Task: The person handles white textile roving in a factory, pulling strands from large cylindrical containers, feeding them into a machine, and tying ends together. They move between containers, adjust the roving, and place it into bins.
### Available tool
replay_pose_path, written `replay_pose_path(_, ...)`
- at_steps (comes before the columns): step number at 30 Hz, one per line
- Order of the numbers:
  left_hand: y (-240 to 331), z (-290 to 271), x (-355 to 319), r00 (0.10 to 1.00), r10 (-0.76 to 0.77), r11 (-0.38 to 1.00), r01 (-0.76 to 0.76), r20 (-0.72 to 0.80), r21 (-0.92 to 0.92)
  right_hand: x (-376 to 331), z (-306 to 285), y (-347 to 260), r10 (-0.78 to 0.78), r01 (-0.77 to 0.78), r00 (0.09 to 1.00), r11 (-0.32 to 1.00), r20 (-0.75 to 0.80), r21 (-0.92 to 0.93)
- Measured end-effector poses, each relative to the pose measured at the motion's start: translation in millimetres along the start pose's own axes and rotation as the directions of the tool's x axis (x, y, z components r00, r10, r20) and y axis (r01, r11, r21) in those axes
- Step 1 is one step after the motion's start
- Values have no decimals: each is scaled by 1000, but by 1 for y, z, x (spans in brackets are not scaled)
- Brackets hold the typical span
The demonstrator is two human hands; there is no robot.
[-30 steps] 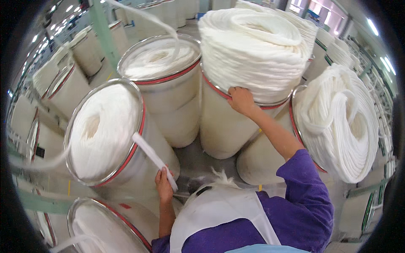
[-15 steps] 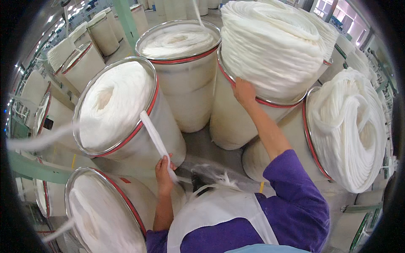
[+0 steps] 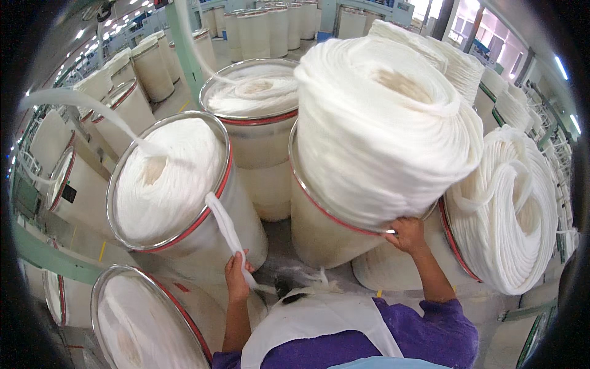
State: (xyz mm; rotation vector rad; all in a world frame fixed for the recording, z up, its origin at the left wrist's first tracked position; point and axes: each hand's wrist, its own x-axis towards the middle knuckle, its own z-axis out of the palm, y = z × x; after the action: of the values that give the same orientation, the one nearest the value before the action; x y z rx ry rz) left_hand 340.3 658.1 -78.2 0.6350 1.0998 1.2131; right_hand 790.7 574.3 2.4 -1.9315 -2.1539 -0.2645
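My left hand (image 3: 237, 276) is closed around a white sliver strand (image 3: 226, 227), which hangs over the rim of the tall can (image 3: 241, 229) at left. Coiled sliver (image 3: 195, 147) fills that can, and another strand (image 3: 110, 114) rises from its coil toward the upper left. On the right, my right hand (image 3: 409, 235) grips the metal rim of a large can (image 3: 332, 237) at its near side. A thick coil of white sliver (image 3: 375, 147) stands high above that can's rim, its round centre hole showing on top.
Another filled can (image 3: 261, 132) stands behind, its strand running upward. At far right, coiled sliver (image 3: 507, 209) bulges from a tilted-looking can. A further can (image 3: 153, 320) is at lower left, near a green rail (image 3: 55, 252). A green post (image 3: 183, 49) rises behind.
My right hand has moved along the rim from the can's left side to its near right side. The tall-coiled can now sits nearer me. My left hand keeps the strand.
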Motion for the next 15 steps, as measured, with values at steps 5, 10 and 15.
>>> replay_pose_path(5,1,-9,16,999,-13,1000,12,42,25,-46,-22,14,-224,222,972,974,-67,-36)
replay_pose_path(10,-3,-9,22,1000,22,999,-21,5,-46,-75,-39,5,-130,136,989,987,-69,88)
replay_pose_path(15,-3,-14,3,993,114,989,-112,-17,93,-82,-51,4,-151,100,967,965,203,242)
